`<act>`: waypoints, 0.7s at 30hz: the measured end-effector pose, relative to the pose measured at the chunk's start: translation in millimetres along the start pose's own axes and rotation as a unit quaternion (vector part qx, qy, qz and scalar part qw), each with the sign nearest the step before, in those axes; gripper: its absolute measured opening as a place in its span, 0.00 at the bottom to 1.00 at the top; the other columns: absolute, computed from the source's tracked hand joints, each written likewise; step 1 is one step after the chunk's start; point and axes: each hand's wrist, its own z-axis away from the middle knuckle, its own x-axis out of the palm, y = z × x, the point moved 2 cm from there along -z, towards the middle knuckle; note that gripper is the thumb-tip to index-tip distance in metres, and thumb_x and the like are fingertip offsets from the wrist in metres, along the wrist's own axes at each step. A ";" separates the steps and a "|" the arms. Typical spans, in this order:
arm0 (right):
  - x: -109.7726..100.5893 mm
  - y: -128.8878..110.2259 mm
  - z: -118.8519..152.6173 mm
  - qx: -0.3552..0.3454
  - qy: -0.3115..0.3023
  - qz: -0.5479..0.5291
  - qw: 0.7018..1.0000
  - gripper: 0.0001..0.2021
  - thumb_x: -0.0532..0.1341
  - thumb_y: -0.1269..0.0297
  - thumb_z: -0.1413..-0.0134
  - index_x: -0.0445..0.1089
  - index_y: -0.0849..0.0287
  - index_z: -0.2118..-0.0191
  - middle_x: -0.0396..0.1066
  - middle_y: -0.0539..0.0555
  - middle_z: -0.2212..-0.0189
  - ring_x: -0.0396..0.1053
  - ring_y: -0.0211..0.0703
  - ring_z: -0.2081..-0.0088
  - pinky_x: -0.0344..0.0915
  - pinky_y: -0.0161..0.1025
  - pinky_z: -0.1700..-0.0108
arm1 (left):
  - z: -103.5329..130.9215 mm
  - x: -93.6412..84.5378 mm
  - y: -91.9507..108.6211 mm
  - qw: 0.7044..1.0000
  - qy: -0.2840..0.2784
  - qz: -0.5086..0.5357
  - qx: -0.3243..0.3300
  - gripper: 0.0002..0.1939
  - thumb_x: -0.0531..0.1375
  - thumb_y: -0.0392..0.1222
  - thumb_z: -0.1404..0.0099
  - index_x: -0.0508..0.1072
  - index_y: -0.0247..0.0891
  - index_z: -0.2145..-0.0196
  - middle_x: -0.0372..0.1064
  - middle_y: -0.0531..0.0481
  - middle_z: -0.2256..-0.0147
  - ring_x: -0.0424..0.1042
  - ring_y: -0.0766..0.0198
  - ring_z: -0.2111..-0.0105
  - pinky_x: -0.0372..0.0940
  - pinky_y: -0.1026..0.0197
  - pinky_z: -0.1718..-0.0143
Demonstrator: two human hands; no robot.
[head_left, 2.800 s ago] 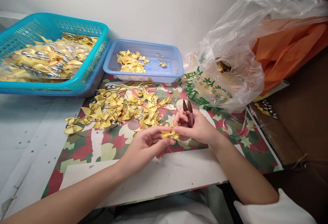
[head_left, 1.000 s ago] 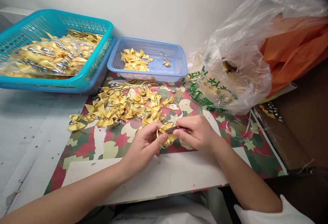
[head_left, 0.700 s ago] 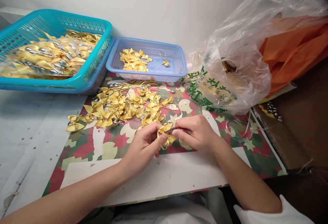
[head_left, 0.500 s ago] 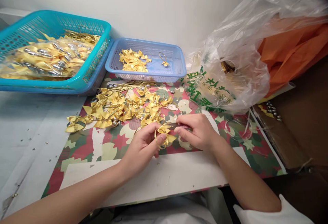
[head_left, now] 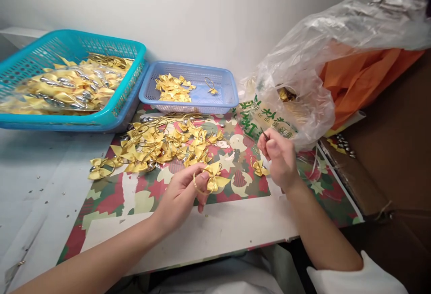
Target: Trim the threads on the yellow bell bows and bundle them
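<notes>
My left hand (head_left: 183,190) pinches a yellow ribbon bow (head_left: 214,178) with a gold ring-shaped loop hanging from it, above the front of the patterned sheet. My right hand (head_left: 279,157) is raised off to the right, closed round a slim dark tool (head_left: 265,135). Only the tool's pointed end shows; the rest is inside my fist, so its exact kind is hidden. Below and left of that hand lies a single bow (head_left: 260,167). A heap of yellow bows (head_left: 161,146) with gold loops and silver beads lies beyond my left hand.
A turquoise basket (head_left: 129,83) at the left holds bagged bows. A blue basket (head_left: 232,85) contains loose bows and one looped bow. At the right, a clear plastic bag (head_left: 303,87) with green print stands against orange material (head_left: 357,83). White board (head_left: 215,235) lies along the front edge.
My right hand has moved right and away from the bow in my left hand, taking the dark tool along. The single bow on the sheet is now uncovered. My left hand keeps its grip.
</notes>
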 end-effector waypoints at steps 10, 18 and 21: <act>-38.2 34.8 34.1 0.103 -0.105 0.285 0.947 0.09 0.63 0.60 0.50 0.63 0.57 0.69 0.63 0.46 0.79 0.60 0.37 0.77 0.54 0.34 0.73 | -19.8 -51.2 61.3 0.759 0.075 -0.571 0.304 0.10 0.55 0.41 0.43 0.66 0.41 0.81 0.65 0.49 0.77 0.61 0.60 0.75 0.56 0.58 0.72; -16.3 33.4 35.2 0.136 -0.155 0.155 0.966 0.10 0.61 0.66 0.50 0.57 0.56 0.73 0.64 0.46 0.77 0.60 0.35 0.77 0.55 0.33 0.74 | -31.8 -63.1 50.3 0.657 0.049 -0.684 0.312 0.13 0.50 0.32 0.41 0.71 0.37 0.63 0.70 0.41 0.63 0.67 0.50 0.63 0.62 0.50 0.62; -2.9 23.4 26.2 0.176 -0.076 -0.049 0.980 0.19 0.66 0.62 0.54 0.50 0.55 0.75 0.69 0.49 0.71 0.60 0.32 0.78 0.59 0.33 0.75 | -17.5 -54.1 56.4 0.698 0.087 -0.592 0.394 0.12 0.51 0.30 0.40 0.70 0.38 0.61 0.70 0.42 0.62 0.68 0.52 0.62 0.63 0.52 0.61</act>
